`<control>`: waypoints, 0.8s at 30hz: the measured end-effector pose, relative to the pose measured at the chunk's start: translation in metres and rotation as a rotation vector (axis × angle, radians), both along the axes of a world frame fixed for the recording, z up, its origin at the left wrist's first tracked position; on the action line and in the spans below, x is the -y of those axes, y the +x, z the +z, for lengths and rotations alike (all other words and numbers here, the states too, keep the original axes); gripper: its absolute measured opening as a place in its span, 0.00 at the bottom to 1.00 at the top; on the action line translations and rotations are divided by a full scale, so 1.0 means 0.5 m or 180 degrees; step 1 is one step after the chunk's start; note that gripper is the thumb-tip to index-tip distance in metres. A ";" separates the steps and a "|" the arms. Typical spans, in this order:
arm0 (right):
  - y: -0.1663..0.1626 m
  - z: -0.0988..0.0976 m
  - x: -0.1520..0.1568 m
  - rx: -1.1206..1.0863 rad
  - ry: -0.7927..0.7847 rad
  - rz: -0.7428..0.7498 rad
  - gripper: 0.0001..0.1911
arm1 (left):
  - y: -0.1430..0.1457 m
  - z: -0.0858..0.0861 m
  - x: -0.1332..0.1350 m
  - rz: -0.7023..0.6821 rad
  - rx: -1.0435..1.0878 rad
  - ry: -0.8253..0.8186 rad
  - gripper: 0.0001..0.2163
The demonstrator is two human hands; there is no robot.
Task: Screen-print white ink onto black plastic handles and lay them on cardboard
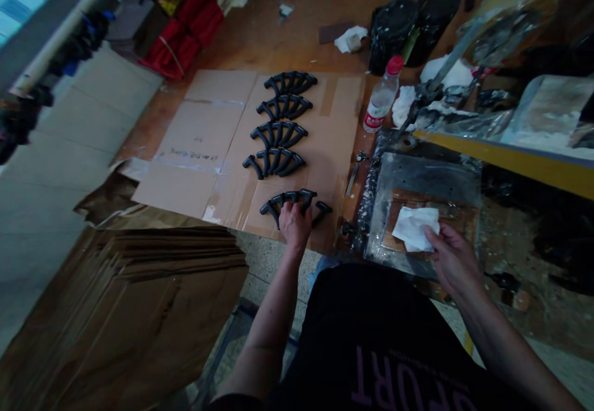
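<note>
Black curved handle-like parts lie in several fanned rows (281, 132) on a flattened cardboard sheet (199, 151). My left hand (296, 224) rests on the nearest row (297, 202), its fingers curled over the black parts. My right hand (452, 259) pinches the corner of a white cloth (414, 227). The cloth lies on a brown pad inside a paint-stained metal tray (417, 182).
A stack of brown cardboard (139, 312) sits at the lower left. A plastic bottle with a red cap (383, 95) stands beyond the tray, with black containers (408, 24), rags and cluttered tools at the upper right. Red bags (185, 33) lie at the back.
</note>
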State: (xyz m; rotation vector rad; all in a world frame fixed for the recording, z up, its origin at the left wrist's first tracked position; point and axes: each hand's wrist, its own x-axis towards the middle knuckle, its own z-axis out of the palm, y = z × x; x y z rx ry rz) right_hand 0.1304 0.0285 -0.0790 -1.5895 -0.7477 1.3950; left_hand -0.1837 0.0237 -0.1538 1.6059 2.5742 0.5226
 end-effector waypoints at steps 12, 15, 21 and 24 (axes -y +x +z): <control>0.030 -0.016 0.014 0.2864 0.1120 0.1183 0.18 | 0.219 0.077 0.097 -0.2565 0.0895 0.0135 0.13; 0.016 -0.015 0.021 0.3108 0.1829 0.1695 0.16 | 0.240 0.061 0.103 -0.2709 0.0923 0.0041 0.12; -0.005 -0.065 0.046 0.3096 0.2341 0.2872 0.24 | 0.243 0.063 0.103 -0.2731 0.0848 -0.0118 0.11; 0.003 -0.087 0.067 0.3014 0.2200 0.2997 0.27 | 0.247 0.069 0.106 -0.2677 0.0814 -0.0191 0.10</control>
